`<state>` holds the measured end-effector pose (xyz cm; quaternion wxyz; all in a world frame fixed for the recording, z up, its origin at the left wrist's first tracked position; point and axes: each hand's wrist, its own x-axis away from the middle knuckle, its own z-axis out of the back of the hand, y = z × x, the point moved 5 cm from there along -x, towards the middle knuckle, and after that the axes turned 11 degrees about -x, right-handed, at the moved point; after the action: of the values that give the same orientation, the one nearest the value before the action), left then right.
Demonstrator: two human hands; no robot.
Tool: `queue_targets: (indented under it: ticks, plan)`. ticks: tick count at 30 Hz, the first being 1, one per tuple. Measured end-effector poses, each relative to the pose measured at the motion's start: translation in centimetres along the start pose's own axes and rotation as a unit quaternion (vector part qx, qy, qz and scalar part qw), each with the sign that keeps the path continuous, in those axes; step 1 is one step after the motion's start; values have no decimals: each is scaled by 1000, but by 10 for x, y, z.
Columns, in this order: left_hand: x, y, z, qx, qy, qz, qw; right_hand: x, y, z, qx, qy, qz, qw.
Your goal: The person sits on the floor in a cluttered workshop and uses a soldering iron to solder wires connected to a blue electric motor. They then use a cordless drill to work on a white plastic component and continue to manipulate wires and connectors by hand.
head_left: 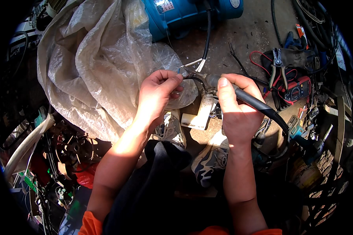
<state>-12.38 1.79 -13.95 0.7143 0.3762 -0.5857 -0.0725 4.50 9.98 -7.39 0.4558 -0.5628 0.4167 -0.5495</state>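
Sunlit, gritty floor [255,37] spread out beneath both hands. Over it, the right hand [243,109] was closed around a thick, dark hand tool [254,102], its thumb lying along the top. This tool was round and smooth, matte black where it was gripped, greyer and scuffed toward its front, with a ribbed sleeve [278,120] at its rear.

It passed through the right hand's grip, the front jutting out on the left and the sleeve on the right. Its long axis ran aslant: the front pointed toward the left hand and slightly away from the person, while the rear sloped back toward the person.

Just beyond the front end, the left hand [159,90] pinched a thin dark wire [195,78] between thumb and forefinger. White-sheathed leads [200,65] lay just past those fingertips, at the end of a black cable [209,33] that led away to a blue motor [184,21].

Left of the left hand, a crumpled translucent sheet [94,66] covered the ground. To the right of the right hand lay a red-and-black multimeter [298,92], with pliers [277,58] farther away. A white angled piece [200,113] sat below, between the hands.
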Motion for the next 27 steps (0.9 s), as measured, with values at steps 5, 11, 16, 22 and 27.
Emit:
queue_targets:
  ticks: [5,11,16,22,27]
  plan:
    - [-1,-1,0,0,2,0,1000,-1,0,0,-1,-6,-22,1000]
    - [0,-1,0,3,0,-3,1000,1,-1,3,-34,1,-33,999]
    - [2,-1,2,18,0,2,1000,-1,-6,20,-141,59,-45,987]
    - [5,1,4,22,-10,-3,1000,-6,-10,38,-216,92,-38,971]
    - [14,3,5,10,-8,-6,1000,1,-8,47,-188,96,-23,977]
